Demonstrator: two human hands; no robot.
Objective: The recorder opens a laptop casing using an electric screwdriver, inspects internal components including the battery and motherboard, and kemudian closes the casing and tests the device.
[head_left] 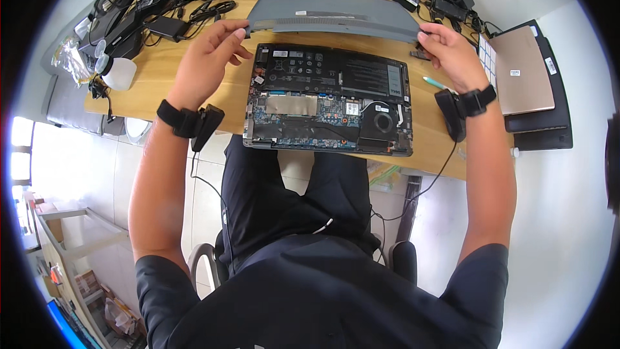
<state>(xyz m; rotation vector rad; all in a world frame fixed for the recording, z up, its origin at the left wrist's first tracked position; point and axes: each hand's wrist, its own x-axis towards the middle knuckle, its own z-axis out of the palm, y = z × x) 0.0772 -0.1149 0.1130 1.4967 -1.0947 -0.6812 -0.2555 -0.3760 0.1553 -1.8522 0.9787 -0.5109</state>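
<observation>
A grey laptop bottom panel (332, 13), with a slotted vent strip along its nearer edge, is held up at the far side of an opened laptop. My left hand (216, 55) pinches its left corner and my right hand (449, 55) pinches its right corner, thumbs on top. The opened laptop (326, 100) lies nearer me on the wooden desk, showing a black battery (307, 71), a circuit board and a round fan (381, 123). A strapped black device is on each of my wrists. A mint pen (436, 83) lies beside my right hand.
Tangled cables and power adapters (168, 26) crowd the back and left of the desk (429, 142). A white bottle (119, 73) stands at the left. Closed laptops (523, 77) lie at the right against the white wall. My legs are under the desk.
</observation>
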